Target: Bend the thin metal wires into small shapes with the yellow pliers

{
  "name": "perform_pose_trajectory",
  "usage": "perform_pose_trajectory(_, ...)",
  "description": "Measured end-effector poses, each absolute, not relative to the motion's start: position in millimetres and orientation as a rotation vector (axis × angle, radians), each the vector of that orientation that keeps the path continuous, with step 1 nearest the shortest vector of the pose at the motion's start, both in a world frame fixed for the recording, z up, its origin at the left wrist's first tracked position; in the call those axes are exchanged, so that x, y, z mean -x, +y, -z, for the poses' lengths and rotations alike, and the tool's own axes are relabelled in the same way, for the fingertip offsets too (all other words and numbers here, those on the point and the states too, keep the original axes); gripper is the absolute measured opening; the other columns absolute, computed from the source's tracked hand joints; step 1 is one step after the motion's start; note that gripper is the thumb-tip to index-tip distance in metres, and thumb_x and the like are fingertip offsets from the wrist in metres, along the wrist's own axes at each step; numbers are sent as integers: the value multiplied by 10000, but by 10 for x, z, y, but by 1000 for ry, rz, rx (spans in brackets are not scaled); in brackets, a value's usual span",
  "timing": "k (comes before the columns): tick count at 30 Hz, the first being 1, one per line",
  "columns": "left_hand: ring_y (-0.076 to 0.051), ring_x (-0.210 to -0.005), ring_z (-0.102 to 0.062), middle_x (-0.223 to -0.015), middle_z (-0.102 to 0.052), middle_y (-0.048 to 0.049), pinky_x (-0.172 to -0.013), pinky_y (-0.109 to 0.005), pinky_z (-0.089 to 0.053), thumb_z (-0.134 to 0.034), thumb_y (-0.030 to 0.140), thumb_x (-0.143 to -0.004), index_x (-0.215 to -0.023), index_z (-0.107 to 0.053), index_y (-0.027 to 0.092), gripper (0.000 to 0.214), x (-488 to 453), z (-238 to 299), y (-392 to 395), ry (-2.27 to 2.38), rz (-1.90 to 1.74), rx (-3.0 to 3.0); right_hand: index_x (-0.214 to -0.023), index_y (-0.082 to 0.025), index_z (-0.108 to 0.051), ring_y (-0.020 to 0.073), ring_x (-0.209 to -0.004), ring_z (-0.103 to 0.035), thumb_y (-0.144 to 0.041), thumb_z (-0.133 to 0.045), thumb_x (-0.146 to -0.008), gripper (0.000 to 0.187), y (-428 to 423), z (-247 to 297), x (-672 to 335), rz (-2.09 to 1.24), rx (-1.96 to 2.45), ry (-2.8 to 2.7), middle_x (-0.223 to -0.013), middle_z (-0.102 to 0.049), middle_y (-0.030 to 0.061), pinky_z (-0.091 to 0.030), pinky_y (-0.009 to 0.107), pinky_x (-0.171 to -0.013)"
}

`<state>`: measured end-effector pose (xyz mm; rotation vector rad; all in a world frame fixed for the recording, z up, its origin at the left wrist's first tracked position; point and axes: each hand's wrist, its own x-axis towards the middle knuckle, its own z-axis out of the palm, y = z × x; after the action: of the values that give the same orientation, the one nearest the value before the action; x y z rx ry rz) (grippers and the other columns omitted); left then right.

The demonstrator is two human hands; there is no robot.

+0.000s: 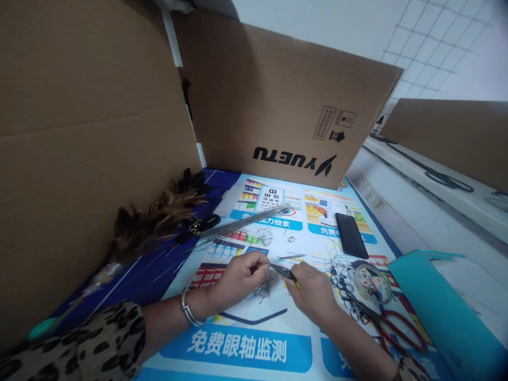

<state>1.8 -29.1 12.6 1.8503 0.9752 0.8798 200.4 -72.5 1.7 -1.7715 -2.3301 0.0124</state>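
My left hand (238,278) is pinched shut on a thin piece of wire, with a silver bangle on its wrist. My right hand (315,291) is closed round small pliers (286,273) with yellow-and-black handles, whose jaws meet the wire at my left fingertips. Below the hands lies a small heap of bent wire pieces (262,290) on a printed poster (254,344). A bundle of straight silver wires (248,222) lies just beyond my left hand.
A brown feather duster (159,219) lies at the left against tall cardboard walls (286,100). A black phone (351,234) rests on the poster. Red-handled scissors (397,325) and wire rings lie at the right, beside a teal box (444,307).
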Motion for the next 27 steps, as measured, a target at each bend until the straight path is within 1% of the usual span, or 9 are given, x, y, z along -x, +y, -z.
perform_pose_trajectory(6, -98, -586, -493, -643, -559, 3, -558, -208, -394, -446, 141, -785, -708, -529, 142, 113, -19, -126, -286, 920, -857, -1769, -805, -191, -499, 179, -818, -467, -334, -459, -830, 150, -718, -2, -2007, 84, 1753, -2302, -839, -524, 44, -294, 261, -676)
perform_pose_trajectory(15, -98, -570, -502, -625, -565, 4, -547, -206, -402, -448, 179, -798, -712, -534, 143, 127, -34, -179, -301, 930, -843, -1713, -777, -182, -505, 170, -791, -459, -315, -480, -818, 141, -714, -21, -2013, 133, 1726, -2289, -812, -514, 46, -302, 259, -665)
perform_pose_trajectory(27, -107, -596, -503, -646, -570, 4, -563, -213, -391, -446, 130, -764, -710, -540, 147, 109, -8, -97, -281, 969, -853, -1890, -782, -180, -526, 166, -781, -469, -324, -478, -825, 158, -722, -38, -2004, 182, 1748, -2302, -807, -523, 50, -298, 254, -654)
